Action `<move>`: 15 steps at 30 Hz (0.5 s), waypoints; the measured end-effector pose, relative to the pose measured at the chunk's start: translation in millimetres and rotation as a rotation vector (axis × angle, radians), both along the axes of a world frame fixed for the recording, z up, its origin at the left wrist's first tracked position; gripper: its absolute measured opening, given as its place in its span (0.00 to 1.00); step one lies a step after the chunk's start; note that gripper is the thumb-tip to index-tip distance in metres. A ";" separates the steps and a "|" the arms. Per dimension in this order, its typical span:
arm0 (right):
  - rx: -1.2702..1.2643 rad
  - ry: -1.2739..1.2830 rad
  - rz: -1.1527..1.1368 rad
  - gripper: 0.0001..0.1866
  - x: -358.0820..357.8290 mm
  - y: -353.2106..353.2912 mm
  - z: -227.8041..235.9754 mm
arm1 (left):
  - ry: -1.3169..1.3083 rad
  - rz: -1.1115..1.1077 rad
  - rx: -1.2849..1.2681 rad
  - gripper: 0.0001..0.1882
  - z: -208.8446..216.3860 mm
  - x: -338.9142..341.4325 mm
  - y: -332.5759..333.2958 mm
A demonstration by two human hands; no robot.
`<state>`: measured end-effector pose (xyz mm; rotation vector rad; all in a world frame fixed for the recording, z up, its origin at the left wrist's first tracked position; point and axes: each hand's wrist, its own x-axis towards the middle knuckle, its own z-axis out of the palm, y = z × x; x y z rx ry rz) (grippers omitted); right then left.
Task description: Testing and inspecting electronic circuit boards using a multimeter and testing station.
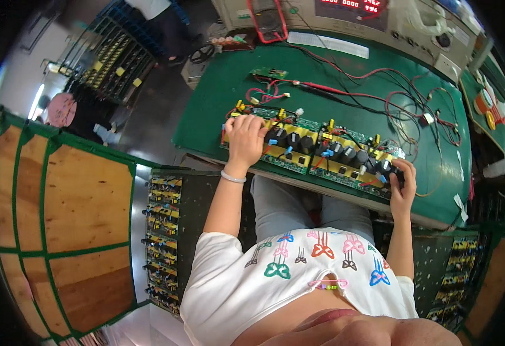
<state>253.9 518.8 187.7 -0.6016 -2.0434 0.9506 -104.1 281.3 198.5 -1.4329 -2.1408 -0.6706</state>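
A long green circuit board (316,164) lies along the near edge of the green table. It looks like two sections end to end, crowded with black cylinders, yellow parts and small blue parts. My left hand (247,135) is closed over its left end, fingers curled across the top and a light bangle on the wrist. At the other end, my right hand (403,183) holds the board's right edge between thumb and fingers. Parts of both board ends are hidden under my hands.
Red and black test leads (345,92) sprawl behind the board, near a small green board (270,73). A red-cased meter (267,22) and a bench instrument (402,29) with a red display stand at the back. Racks of boards (163,242) flank me; wooden panels (88,199) stand left.
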 end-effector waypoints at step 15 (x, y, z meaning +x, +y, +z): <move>0.019 -0.019 0.039 0.14 -4.0 1.3 0.8 | -0.034 0.038 -0.009 0.12 3.6 3.5 -4.5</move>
